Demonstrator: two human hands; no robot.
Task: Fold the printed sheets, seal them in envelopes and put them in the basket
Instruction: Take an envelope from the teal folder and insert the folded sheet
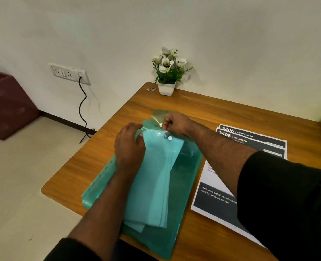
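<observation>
We note the wooden surface (118, 157) carrying a green envelope (182, 185) at centre, with printed sheets (250, 140) just right of it. Our left hand (129, 147) lies flat, fingers relaxed, on the folded sheet (156, 176) inside. Our right hand (176, 122) pinches the flap (158, 114) above the snap (170, 138).

Wooden table (193, 110): white pot of artificial flowers (168, 72) at far left corner, small sticker (151, 89) beside it. Wall socket panel (70, 74) with black cable (83, 108) hanging. Maroon box (7, 104) on floor, left.
</observation>
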